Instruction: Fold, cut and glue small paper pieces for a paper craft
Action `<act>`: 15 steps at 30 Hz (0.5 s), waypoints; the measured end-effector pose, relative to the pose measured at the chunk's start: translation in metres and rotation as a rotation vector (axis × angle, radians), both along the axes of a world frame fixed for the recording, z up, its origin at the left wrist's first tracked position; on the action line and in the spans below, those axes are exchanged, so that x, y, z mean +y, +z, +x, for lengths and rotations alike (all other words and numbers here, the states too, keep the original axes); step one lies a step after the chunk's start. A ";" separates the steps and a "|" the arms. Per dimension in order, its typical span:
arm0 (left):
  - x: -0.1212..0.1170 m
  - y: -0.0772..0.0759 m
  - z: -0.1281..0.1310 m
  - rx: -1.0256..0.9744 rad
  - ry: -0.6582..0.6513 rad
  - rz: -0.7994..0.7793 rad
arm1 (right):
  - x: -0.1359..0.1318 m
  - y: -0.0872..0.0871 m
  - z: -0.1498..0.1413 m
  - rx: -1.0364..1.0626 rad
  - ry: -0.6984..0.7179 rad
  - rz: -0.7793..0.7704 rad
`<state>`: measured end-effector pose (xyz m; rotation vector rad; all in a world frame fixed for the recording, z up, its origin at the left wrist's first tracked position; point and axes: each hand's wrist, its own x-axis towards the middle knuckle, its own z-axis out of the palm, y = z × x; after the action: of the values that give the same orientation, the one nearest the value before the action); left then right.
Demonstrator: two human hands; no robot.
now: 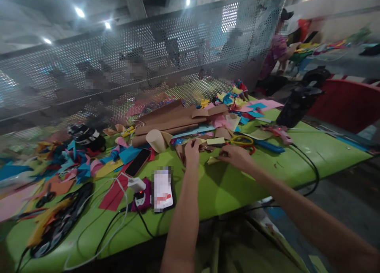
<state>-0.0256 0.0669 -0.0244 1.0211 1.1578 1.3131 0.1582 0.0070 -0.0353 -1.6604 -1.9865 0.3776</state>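
Note:
My left hand (192,151) is over the green table, its fingers drawn together in a pinch. Whatever is between them is too small to make out; brown paper scraps (179,153) lie right beside it. To its right, my right hand (237,157) pinches a small pale yellow piece of paper (212,160) just above the tabletop. Behind the hands are a flat pale yellow strip (215,141) and scissors with yellow handles (241,138). A blue-handled tool (269,146) rests right of the scissors.
Brown paper sheets (175,118) and coloured scraps pile along the perforated metal screen (178,51). A phone (162,190), a purple power socket (142,198) with cables, and a yellow glue gun (47,221) are left. A pink glue gun (282,134) and black bottle (297,107) are right.

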 end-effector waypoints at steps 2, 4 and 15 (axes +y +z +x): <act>0.001 0.002 -0.001 -0.014 0.010 -0.002 | -0.003 0.007 0.011 -0.068 -0.044 0.034; 0.001 0.004 0.000 -0.031 0.018 -0.006 | -0.004 0.015 0.026 -0.149 -0.104 0.049; 0.005 0.008 0.002 -0.058 0.068 -0.004 | 0.023 0.010 0.058 -0.350 -0.108 -0.002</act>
<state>-0.0236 0.0719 -0.0163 0.9423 1.1591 1.3845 0.2162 0.0296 -0.0248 -1.9320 -2.1244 0.0491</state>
